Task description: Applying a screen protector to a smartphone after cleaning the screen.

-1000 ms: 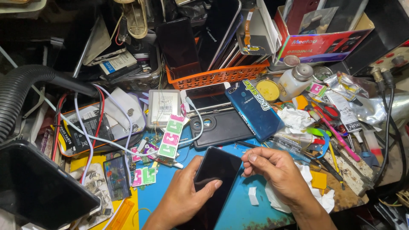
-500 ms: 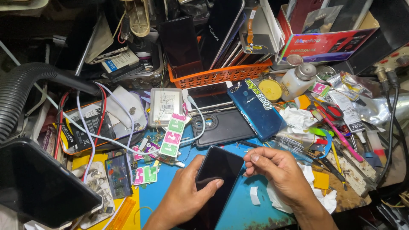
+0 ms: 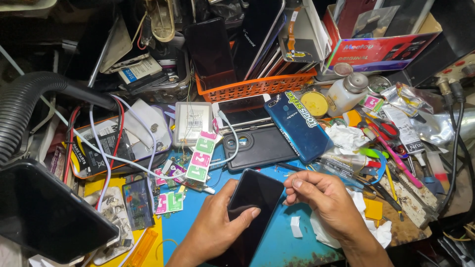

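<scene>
The tabletop (image 3: 277, 242) is lying under a blue work mat and is crowding in on the work area from every side with parts and tools. At the far edge, an orange basket (image 3: 257, 86) is holding several handsets upright; nearer, a blue phone (image 3: 297, 126) is overlapping a black phone back (image 3: 262, 148).

The black smartphone (image 3: 252, 198) is lying screen-up on the mat, at the near centre of the tabletop, slanting from lower left to upper right.

The left hand (image 3: 217, 232) is steadying the device: its fingers are curling around the left edge, and the thumb (image 3: 245, 215) is pressing flat on the glass. The grip is closed on the handset.

The right hand (image 3: 326, 202) is hovering just beside the upper right corner of the handset. Its fingers are loosely bunched, and the fingertips (image 3: 296, 184) are pinching together; whether they are holding a film tab or other small item cannot be told.

For good execution, in judgement:
- The left thumb should be keeping the handset flat, so that it is not sliding on the mat.
- The right fingertips should be working at the corner only, keeping off the clean glass.
- The crumpled tissue (image 3: 346, 138) and the green numbered stickers (image 3: 200, 160) are lying near; keeping them apart from the screen is advisable.
</scene>
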